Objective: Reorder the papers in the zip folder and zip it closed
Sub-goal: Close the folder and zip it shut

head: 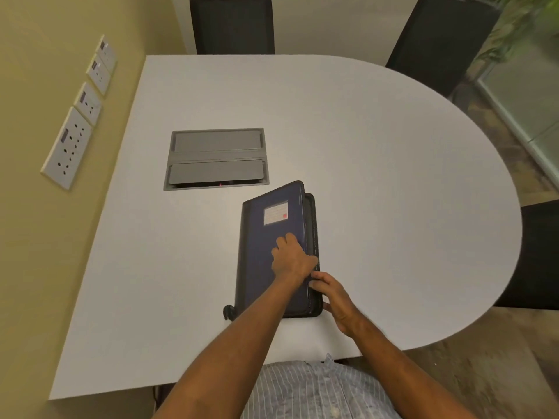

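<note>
— Looking down, where did you have the folder [272, 237]?

— Your dark blue zip folder lay flat on the white table [378, 176], toward the near edge and a little right of the middle, its cover closed over the contents. A pale label [275, 213] sat on the far half of the cover. No papers showed from outside.

— And your hands?

— Your left hand [292, 257] rested on the cover near the folder's right edge, knuckles bent and fingertips down on the blue surface; I could not tell whether it pressed or merely lay there. Your right hand [334, 297] was just beside it, at the near part of the right edge, with thumb and fingers curled in against the zipper track [316, 237]. It looked like a pinch on the zipper, though the pull itself was too small to make out. The two hands were nearly touching.

— Was the zip done up?

— Along the far part of the right side the cover stood slightly lifted from the lower half, with the zipper track showing in the gap. A small dark loop [229, 312] stuck out at the near left corner.

— What else was around you?

— A grey cable hatch [216, 158] was set into the table, far and left of the folder. Wall sockets [68, 146] ran along the yellow wall on the left, and dark chairs [232, 25] stood at the far side.
</note>
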`<state>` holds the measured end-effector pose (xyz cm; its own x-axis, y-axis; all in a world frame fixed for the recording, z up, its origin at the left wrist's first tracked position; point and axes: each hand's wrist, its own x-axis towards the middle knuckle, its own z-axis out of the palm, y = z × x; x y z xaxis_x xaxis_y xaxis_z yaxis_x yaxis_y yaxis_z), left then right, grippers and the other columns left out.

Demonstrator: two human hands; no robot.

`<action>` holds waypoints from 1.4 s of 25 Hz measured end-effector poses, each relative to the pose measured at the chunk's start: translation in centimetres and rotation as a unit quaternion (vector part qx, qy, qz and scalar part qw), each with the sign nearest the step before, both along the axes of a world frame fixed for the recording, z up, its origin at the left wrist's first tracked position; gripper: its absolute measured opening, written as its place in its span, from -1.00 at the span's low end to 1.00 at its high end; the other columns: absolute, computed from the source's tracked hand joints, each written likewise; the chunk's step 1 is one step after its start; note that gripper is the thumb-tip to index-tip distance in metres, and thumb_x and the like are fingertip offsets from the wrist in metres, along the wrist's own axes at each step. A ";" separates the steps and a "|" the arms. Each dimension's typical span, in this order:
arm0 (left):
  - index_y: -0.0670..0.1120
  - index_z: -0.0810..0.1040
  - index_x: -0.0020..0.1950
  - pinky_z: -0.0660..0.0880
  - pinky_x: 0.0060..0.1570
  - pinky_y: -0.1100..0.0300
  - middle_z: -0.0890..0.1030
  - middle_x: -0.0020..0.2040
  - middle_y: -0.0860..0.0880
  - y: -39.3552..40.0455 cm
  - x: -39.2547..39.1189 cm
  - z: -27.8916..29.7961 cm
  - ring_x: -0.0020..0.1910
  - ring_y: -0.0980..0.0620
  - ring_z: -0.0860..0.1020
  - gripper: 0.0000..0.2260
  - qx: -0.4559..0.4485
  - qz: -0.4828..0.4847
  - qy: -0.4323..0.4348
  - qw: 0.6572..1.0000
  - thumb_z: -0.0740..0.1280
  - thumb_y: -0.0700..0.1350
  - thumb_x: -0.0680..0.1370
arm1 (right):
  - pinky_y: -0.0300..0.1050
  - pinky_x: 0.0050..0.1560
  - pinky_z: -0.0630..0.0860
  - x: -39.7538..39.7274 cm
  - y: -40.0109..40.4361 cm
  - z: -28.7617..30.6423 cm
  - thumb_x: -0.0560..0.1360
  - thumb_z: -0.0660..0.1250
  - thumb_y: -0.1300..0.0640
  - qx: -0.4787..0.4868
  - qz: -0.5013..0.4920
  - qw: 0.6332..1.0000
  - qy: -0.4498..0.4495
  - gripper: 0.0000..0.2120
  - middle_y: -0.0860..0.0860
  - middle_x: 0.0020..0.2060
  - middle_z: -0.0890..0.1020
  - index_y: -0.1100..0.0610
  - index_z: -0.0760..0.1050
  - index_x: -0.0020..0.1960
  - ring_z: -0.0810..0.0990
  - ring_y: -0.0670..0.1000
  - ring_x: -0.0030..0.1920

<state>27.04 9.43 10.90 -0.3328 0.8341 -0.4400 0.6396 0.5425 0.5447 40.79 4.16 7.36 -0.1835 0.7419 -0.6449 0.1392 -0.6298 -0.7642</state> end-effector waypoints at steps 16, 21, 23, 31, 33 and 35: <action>-0.11 0.39 0.48 0.47 0.29 -0.16 0.46 0.40 -0.17 -9.4 -11.0 -11.7 0.36 -0.23 0.46 -0.52 -0.153 0.176 0.033 0.972 0.37 0.02 0.61 | -0.09 0.16 0.63 1.3 2.2 -8.0 0.63 0.29 0.34 0.063 0.008 0.979 -0.193 -0.61 -0.05 0.15 0.58 0.14 0.46 0.43 0.60 0.07 0.21; -0.18 0.56 0.27 0.63 0.11 -0.12 0.64 0.16 -0.21 -12.6 -13.8 -13.3 0.03 -0.16 0.64 -0.78 -0.147 0.235 -0.143 0.950 0.28 -0.22 0.63 | -0.44 -0.26 0.53 -0.3 1.9 -8.0 0.64 0.22 0.41 0.096 0.037 0.966 -0.236 -0.72 0.01 -0.04 0.66 0.25 0.61 0.25 0.60 -0.09 -0.14; -0.17 0.58 0.16 0.66 -0.10 -0.02 0.64 0.05 -0.20 -13.0 -14.5 -12.8 -0.12 -0.10 0.63 -0.83 -0.151 0.246 -0.184 0.940 0.25 -0.29 0.63 | -0.38 -0.18 0.58 -0.8 1.8 -8.3 0.62 0.16 0.45 0.100 0.053 0.964 -0.240 -0.66 0.08 -0.03 0.69 0.21 0.62 0.22 0.62 -0.05 -0.14; -0.14 0.55 0.09 0.55 -0.20 0.14 0.62 -0.02 -0.17 -14.8 -16.1 -13.2 -0.08 -0.11 0.61 -0.88 -0.180 0.195 -0.224 0.938 0.35 -0.31 0.60 | -0.09 0.08 0.55 -3.9 -2.0 -9.2 0.48 0.31 0.35 0.025 -0.127 0.954 -0.270 -0.73 -0.03 -0.02 0.49 0.14 0.43 0.14 0.53 0.06 0.01; -0.14 0.55 -0.10 0.44 -0.15 0.12 0.58 -0.15 -0.11 -15.0 -16.0 -13.4 -0.12 -0.08 0.52 -0.91 -0.176 0.196 -0.215 0.941 0.40 -0.18 0.60 | -0.12 -0.01 0.58 -4.9 -3.3 -8.5 0.48 0.30 0.40 0.019 -0.175 0.952 -0.249 -0.74 -0.08 -0.10 0.47 0.08 0.41 0.03 0.54 0.02 -0.10; -0.14 0.53 -0.13 0.38 -0.18 0.14 0.55 -0.17 -0.10 -14.7 -15.8 -13.1 -0.15 -0.05 0.47 -0.78 -0.167 0.214 -0.240 0.932 0.39 -0.04 0.63 | -0.19 -0.06 0.61 -5.0 -3.8 -8.5 0.50 0.29 0.43 0.004 -0.195 0.955 -0.224 -0.71 -0.08 -0.09 0.52 0.07 0.44 0.06 0.56 -0.02 -0.11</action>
<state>11.26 -5.31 -2.24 -0.3023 0.4598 -0.8350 0.0517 0.8826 0.4673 35.77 0.32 -1.17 0.4016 0.7022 -0.5879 0.2092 -0.6953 -0.6876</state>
